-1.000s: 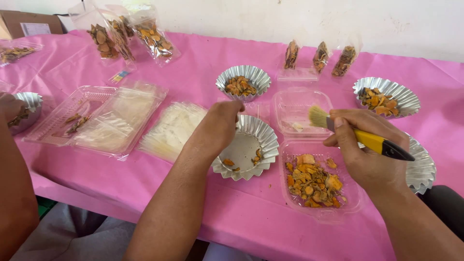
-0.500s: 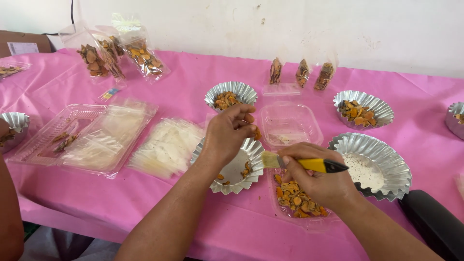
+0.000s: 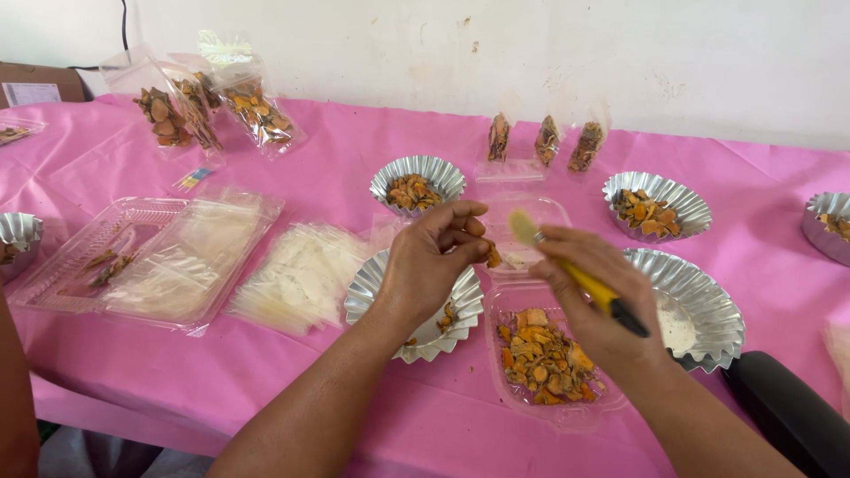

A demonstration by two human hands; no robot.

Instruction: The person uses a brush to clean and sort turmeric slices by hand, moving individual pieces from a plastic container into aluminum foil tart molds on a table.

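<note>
my left hand (image 3: 434, 257), fingers curled, pinches an orange dried piece (image 3: 492, 256) above the fluted foil cup (image 3: 372, 296); my right hand (image 3: 593, 292) grips a yellow-handled brush (image 3: 567, 265) over the clear tray (image 3: 549, 412) on the pink bench (image 3: 354, 159).
</note>
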